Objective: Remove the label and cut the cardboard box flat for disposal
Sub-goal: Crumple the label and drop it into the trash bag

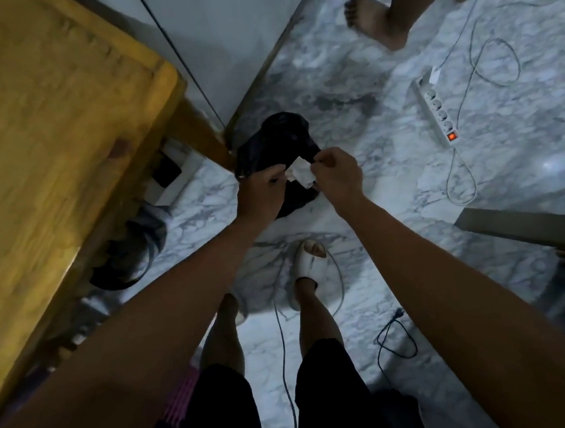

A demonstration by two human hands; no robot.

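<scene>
Hands out in front, both arms stretched forward and down over the floor. Left hand [260,192] and right hand [336,174] each pinch a crumpled white label [299,174] between them, fingers curled on it, right above a black bag [279,136] sitting on the marble floor [392,173]. Can't see the cardboard box anywhere. Wooden table [36,136] on the left, white power strip [435,110] with a lit red switch off to the right, loose cables nearby, and someone else's bare foot [371,20] up top.
</scene>
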